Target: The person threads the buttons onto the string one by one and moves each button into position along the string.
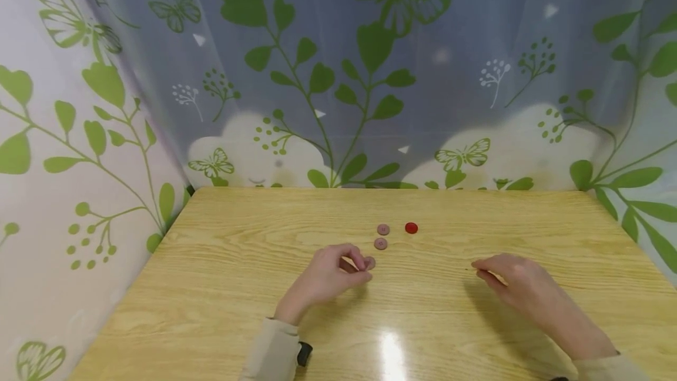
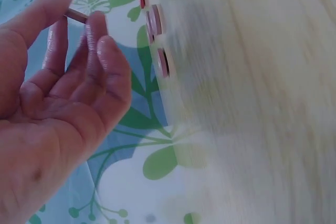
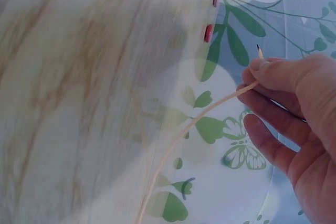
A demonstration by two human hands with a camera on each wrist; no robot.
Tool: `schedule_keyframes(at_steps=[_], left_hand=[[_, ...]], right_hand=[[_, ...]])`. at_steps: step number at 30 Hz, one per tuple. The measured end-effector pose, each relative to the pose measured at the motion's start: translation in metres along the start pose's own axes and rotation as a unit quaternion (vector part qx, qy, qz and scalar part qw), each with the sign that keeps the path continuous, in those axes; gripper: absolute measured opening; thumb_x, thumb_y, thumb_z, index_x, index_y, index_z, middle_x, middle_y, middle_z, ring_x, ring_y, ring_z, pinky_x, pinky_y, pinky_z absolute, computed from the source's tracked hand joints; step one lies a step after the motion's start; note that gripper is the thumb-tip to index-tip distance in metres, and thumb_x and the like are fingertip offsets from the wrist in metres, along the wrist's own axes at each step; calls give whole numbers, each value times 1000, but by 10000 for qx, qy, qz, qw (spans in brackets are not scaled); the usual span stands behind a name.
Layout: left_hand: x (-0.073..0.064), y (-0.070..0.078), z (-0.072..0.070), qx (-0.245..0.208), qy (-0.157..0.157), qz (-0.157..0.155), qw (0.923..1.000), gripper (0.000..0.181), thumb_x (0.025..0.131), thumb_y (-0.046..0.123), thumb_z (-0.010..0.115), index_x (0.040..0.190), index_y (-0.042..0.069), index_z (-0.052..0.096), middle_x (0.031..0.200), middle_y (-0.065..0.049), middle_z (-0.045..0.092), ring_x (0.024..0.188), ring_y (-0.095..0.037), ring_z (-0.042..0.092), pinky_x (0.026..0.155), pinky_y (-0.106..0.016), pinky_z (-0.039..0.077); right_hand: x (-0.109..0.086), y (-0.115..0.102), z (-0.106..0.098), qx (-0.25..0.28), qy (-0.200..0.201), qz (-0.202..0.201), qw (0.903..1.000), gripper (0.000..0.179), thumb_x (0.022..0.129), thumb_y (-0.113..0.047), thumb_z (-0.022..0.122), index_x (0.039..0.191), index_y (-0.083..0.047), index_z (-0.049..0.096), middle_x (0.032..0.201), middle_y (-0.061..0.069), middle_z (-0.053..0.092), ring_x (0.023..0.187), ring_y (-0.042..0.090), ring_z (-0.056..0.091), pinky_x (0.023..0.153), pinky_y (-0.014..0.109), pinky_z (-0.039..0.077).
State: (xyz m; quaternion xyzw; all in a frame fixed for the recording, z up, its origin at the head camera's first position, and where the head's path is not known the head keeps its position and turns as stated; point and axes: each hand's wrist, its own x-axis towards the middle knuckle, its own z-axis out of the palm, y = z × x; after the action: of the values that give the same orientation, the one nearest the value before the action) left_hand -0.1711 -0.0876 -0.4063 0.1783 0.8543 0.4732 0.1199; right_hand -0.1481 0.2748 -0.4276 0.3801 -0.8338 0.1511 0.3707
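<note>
My left hand [image 1: 325, 275] pinches a brownish button [image 2: 77, 15] edge-on between thumb and fingertip, raised off the table. A pinkish button [image 1: 371, 262] lies just beyond these fingertips, partly hidden by them. Farther back are two more pinkish buttons [image 1: 381, 243] and, to their right, a red button [image 1: 411, 228]. Over on the right, my right hand [image 1: 520, 284] pinches a thin pale cord [image 3: 184, 129] close to its end. The cord's dark tip [image 3: 258, 48] pokes out past the thumb, and its length hangs down in a curve in the right wrist view.
All the loose buttons lie on a wood-grain table [image 1: 238, 222]. A curtain [image 1: 317, 75] printed with leaves and butterflies hangs behind the table's far edge and along its sides. A bright light reflection shows near the front.
</note>
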Motion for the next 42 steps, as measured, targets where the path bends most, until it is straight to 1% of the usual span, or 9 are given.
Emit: schedule_keyframes(at_steps=[4, 6, 9, 15, 22, 29, 33, 37, 42], left_hand=[[-5, -2, -3, -285, -36, 14, 9996, 22, 90, 24, 80, 106, 15, 69, 116, -6, 71, 90, -15, 69, 70, -29, 58], [-7, -3, -4, -438, -92, 99, 9990, 27, 91, 23, 79, 115, 14, 70, 119, -8, 72, 90, -16, 69, 73, -29, 58], [-8, -5, -5, -583, -167, 248, 9979, 28, 93, 21, 76, 120, 14, 71, 123, -9, 72, 90, -16, 70, 76, -28, 58], [-11, -6, -4, -983, -241, 226, 9946, 29, 94, 16, 75, 122, 12, 71, 129, -12, 70, 96, -17, 74, 78, -28, 60], [-12, -4, 0, -1479, -184, 114, 9888, 31, 95, 12, 72, 125, 7, 66, 132, -17, 65, 105, -21, 74, 88, -33, 61], [-12, -3, -1, -1479, 39, 106, 9889, 29, 95, 17, 73, 123, 15, 67, 131, -15, 63, 104, -20, 73, 88, -33, 60], [-12, -1, 0, -1530, 71, 212, 9880, 28, 95, 15, 73, 123, 12, 67, 132, -18, 64, 104, -21, 73, 87, -30, 61], [-11, 3, 1, -1711, 103, 265, 9848, 27, 95, 11, 72, 121, 8, 67, 132, -16, 65, 103, -19, 72, 87, -27, 60], [-11, 7, 4, -1950, 78, 242, 9805, 26, 95, 10, 72, 121, 11, 67, 130, -16, 65, 104, -18, 71, 88, -28, 60]], right_hand=[[4, -5, 1, 147, 183, -140, 9996, 58, 110, -42, 36, 81, -9, 75, 75, -1, 74, 64, 16, 69, 58, 20, 54], [6, -9, 1, 205, 180, -89, 9996, 57, 110, -42, 37, 81, -10, 75, 75, -3, 73, 64, 15, 68, 58, 18, 53], [9, -14, -1, 238, 136, 23, 9996, 56, 110, -44, 36, 82, -13, 74, 76, -5, 72, 65, 12, 67, 59, 16, 52], [15, -21, -2, 259, 65, 167, 9995, 55, 109, -46, 37, 83, -15, 75, 78, -7, 72, 66, 11, 67, 60, 14, 52], [20, -26, 0, 307, 226, 26, 9993, 52, 109, -44, 40, 83, -15, 74, 78, -6, 72, 66, 11, 66, 60, 16, 52], [27, -30, 2, 426, 338, -135, 9984, 48, 109, -41, 43, 84, -15, 74, 78, -5, 72, 67, 12, 67, 60, 17, 53], [31, -33, 2, 486, 356, -148, 9981, 47, 109, -40, 43, 84, -14, 74, 79, -5, 72, 68, 12, 67, 60, 17, 53], [34, -34, 3, 496, 362, -140, 9980, 46, 109, -41, 43, 85, -15, 74, 79, -5, 72, 69, 13, 67, 61, 17, 53], [37, -38, 3, 665, 389, -107, 9970, 43, 108, -40, 46, 87, -15, 74, 79, -5, 73, 69, 13, 67, 61, 16, 52]])
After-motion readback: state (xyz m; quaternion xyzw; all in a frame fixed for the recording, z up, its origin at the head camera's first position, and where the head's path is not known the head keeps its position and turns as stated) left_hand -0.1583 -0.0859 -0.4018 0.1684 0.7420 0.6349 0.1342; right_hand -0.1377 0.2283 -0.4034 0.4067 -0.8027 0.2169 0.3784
